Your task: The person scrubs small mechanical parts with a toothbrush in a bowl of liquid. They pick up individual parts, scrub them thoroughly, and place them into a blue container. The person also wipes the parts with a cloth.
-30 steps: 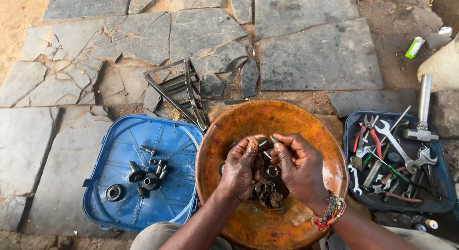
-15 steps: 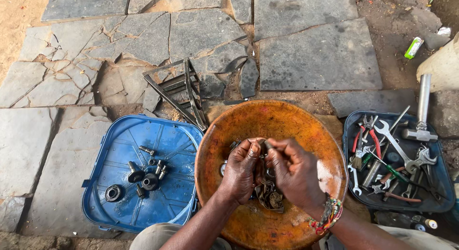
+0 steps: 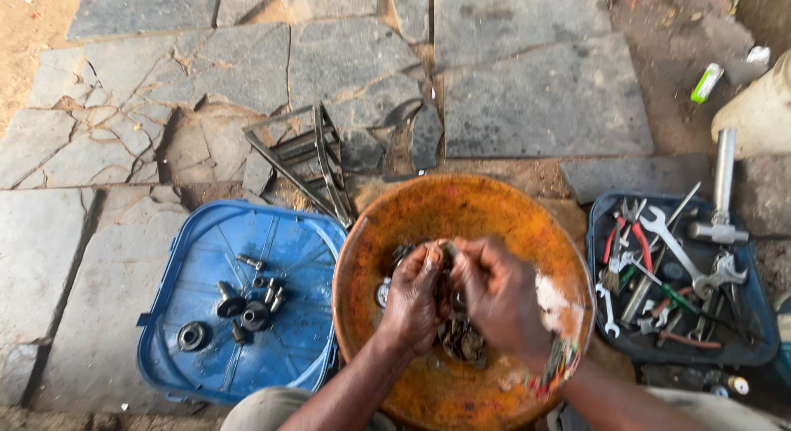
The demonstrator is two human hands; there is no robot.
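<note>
Both hands are pressed close together over the orange bowl (image 3: 461,208), the left hand (image 3: 412,299) and right hand (image 3: 498,303) with their fingers curled in, pinching a small dark metal part (image 3: 446,251) between the fingertips; what kind of part it is, I cannot tell. Right under that grip lies a heap of dark greasy parts (image 3: 461,340) in the bowl. Left of the grip sits a blue lid (image 3: 189,373) holding bolts, and to the right a dark tray (image 3: 746,340) of wrenches.

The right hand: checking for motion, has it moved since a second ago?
Yes. The right hand has dropped slightly lower inside the round orange metal basin, closing against the left hand.
</note>
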